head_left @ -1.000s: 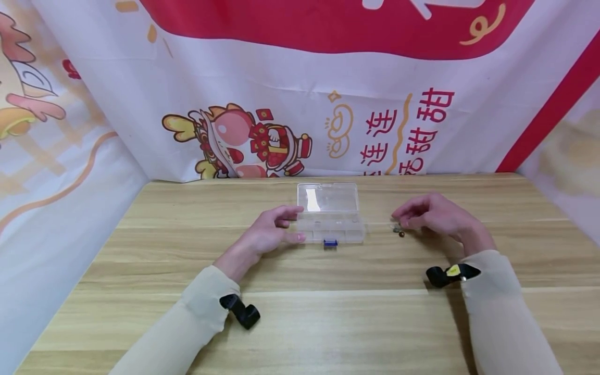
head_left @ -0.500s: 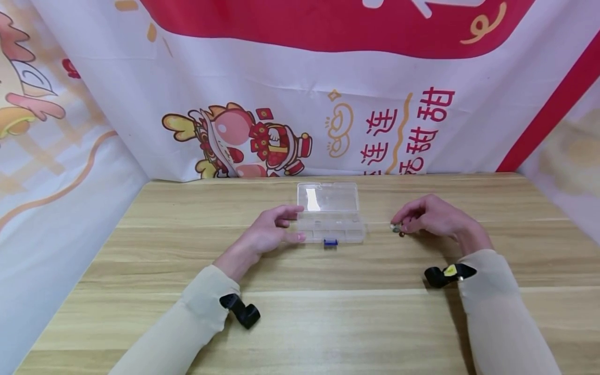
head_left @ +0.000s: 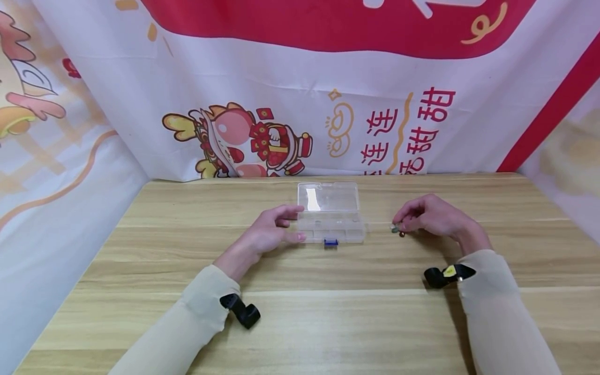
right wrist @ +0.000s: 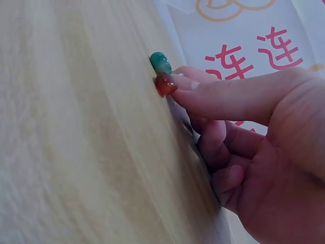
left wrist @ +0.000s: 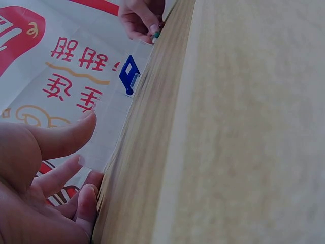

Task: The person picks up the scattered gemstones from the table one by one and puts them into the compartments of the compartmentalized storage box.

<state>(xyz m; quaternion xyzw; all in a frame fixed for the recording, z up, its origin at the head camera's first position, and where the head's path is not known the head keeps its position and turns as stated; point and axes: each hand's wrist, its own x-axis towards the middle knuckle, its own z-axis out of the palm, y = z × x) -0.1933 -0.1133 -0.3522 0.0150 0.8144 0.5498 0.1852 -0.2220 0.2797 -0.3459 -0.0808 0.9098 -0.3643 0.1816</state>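
Note:
A clear plastic compartment box (head_left: 330, 235) stands on the table with its lid tipped back and a blue latch (head_left: 330, 242) at its front. At the box's left end, my left hand (head_left: 264, 232) holds it between thumb and index finger. To the right of the box, my right hand (head_left: 438, 219) pinches at a green bead (right wrist: 161, 63) with thumb and index fingertips; the exact contact is partly hidden. Close to the thumb tip is a reddish-brown bead (right wrist: 165, 85). The remaining fingers of my right hand are curled near the wood.
The raised transparent lid (head_left: 335, 197) stands behind the compartments. A wooden table (head_left: 328, 323) spreads out around the box. Printed cloth (head_left: 304, 73) hangs along the table's back edge and at both sides. Black wrist cameras (head_left: 246, 315) sit on the sleeves.
My right hand has shifted slightly left and its fingertips have drawn in at the green bead, which has moved a little left. My left hand and the box keep their places.

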